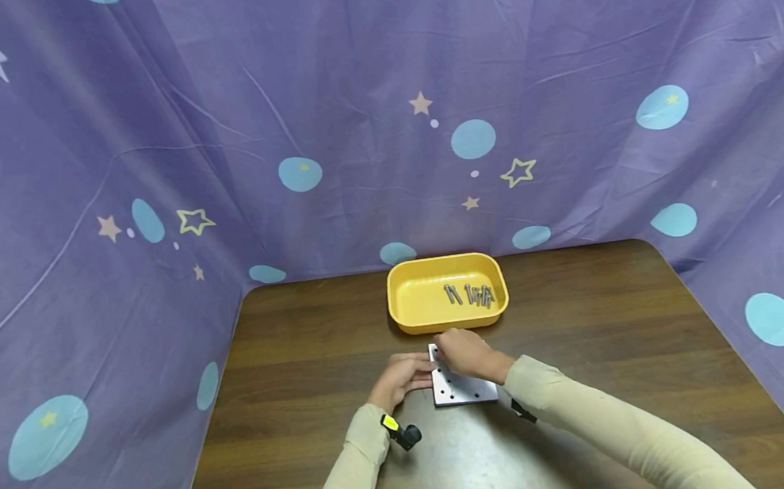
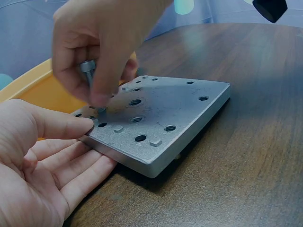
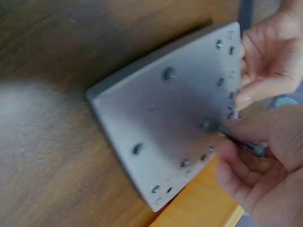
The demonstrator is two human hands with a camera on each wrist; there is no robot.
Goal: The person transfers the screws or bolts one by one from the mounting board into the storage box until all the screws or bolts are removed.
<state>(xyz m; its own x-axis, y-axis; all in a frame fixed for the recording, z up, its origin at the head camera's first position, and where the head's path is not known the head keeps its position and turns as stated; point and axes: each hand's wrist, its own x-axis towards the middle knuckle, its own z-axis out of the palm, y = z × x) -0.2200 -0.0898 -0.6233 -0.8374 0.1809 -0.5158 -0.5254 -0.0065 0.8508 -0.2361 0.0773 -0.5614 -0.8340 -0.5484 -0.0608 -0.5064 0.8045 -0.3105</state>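
Observation:
A grey metal plate (image 2: pixel 156 104) with several drilled holes lies on the table. My left hand (image 2: pixel 47 156) holds its near left edge, thumb on the top face and the other fingers along the side and partly beneath. Over the plate, my right hand (image 1: pixel 470 353) pinches a bolt (image 3: pixel 241 142) between thumb and fingers. The bolt has a round head, best seen in the left wrist view. Its tip is at the plate's top face near a hole; blur hides whether it has entered.
Behind the plate stands a yellow tray (image 1: pixel 415 328) with several loose bolts (image 1: pixel 480 297) at its right side. The brown wooden table (image 1: pixel 301 334) reaches back to a purple curtain (image 1: pixel 373 199), which also hangs at both sides.

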